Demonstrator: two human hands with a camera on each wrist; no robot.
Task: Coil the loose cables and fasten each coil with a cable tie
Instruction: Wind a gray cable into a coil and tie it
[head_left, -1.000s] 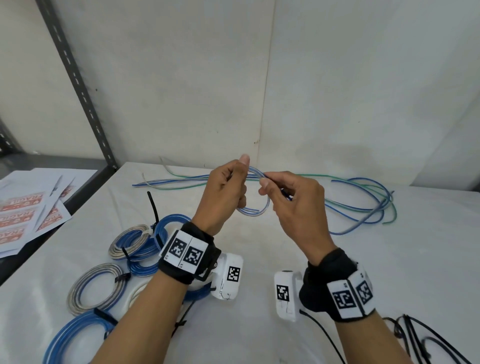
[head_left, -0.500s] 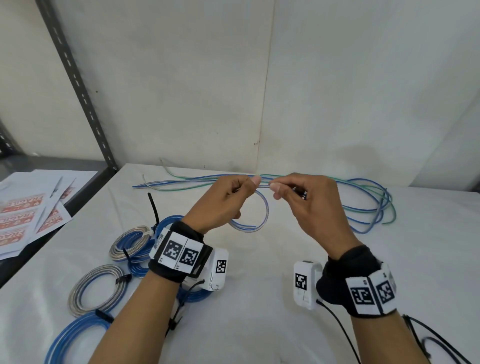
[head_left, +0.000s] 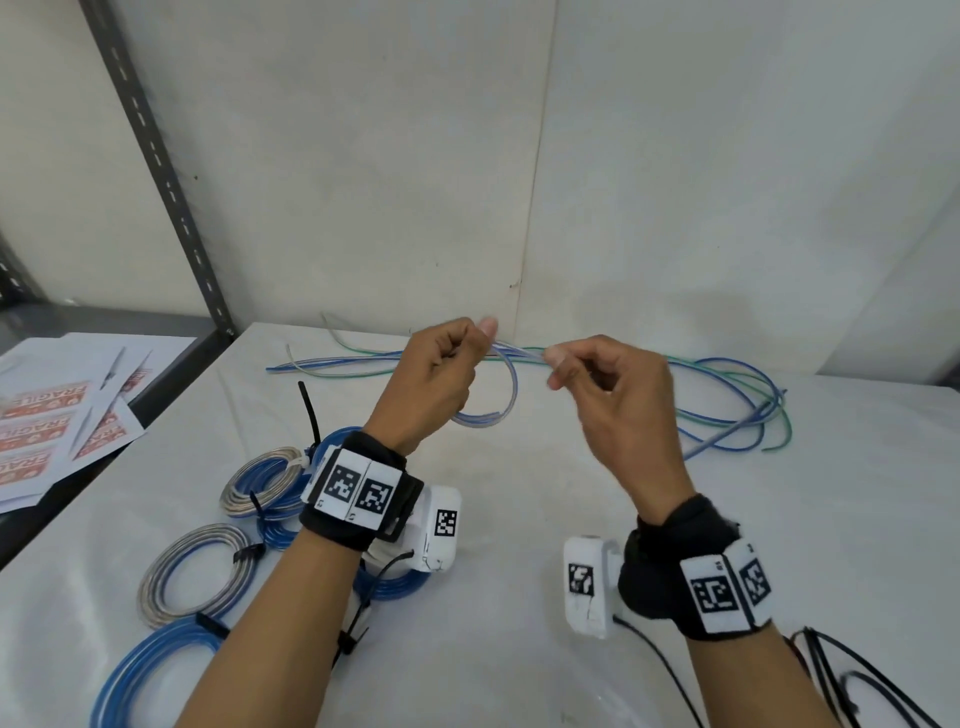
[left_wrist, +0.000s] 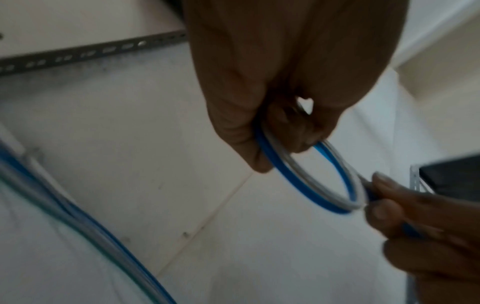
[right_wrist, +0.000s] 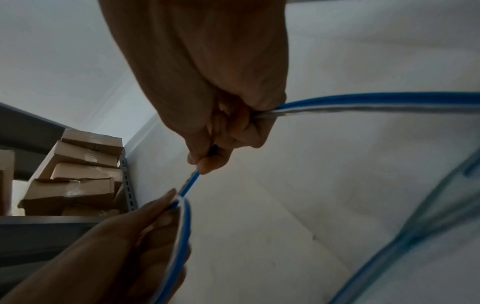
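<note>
A blue and clear twin cable (head_left: 511, 384) is held up over the white table, bent into one small loop (left_wrist: 311, 176). My left hand (head_left: 441, 374) pinches the loop at its top, thumb and fingers curled round it (left_wrist: 262, 142). My right hand (head_left: 597, 374) pinches the same cable a little to the right (right_wrist: 205, 158); the cable runs out past that hand to the right (right_wrist: 376, 102). Loose blue and green cables (head_left: 727, 410) lie at the back of the table. Several finished coils (head_left: 260, 483) with black ties lie at the left.
Loose black cable ties (head_left: 857, 686) lie at the front right, one more (head_left: 310, 415) stands by the coils. Printed sheets (head_left: 57, 415) sit on a dark shelf at the left beside a slotted metal post (head_left: 171, 197). Cardboard boxes (right_wrist: 78, 170) are stacked on that shelving.
Both hands have drawn apart along the cable, the right hand sliding to the right. The loop under the left hand has grown a little wider.
</note>
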